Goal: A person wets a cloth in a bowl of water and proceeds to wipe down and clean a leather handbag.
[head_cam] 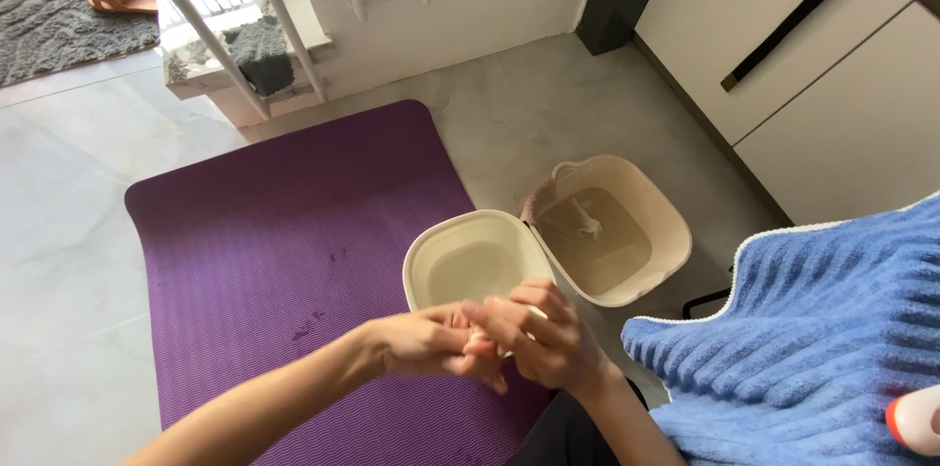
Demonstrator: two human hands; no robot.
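Two hands joined above a cream basin on a purple mat.

Left hand (421,344) and right hand (543,339) pressed together, fingers interlaced around something small and pale, hardly visible; grip not possible to tell. Cream basin (470,265) just behind, seemingly empty, near rim hidden by the hands. Beige tub (641,202) beside it with little water inside and a small white piece. Blue towel (813,339) cut off at right.

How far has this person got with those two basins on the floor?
Both basins already hold water: the round basin on the purple mat and the square tub beside it. In hand: the left hand and right hand meet just over the round basin. The blue towel lies unused nearby.
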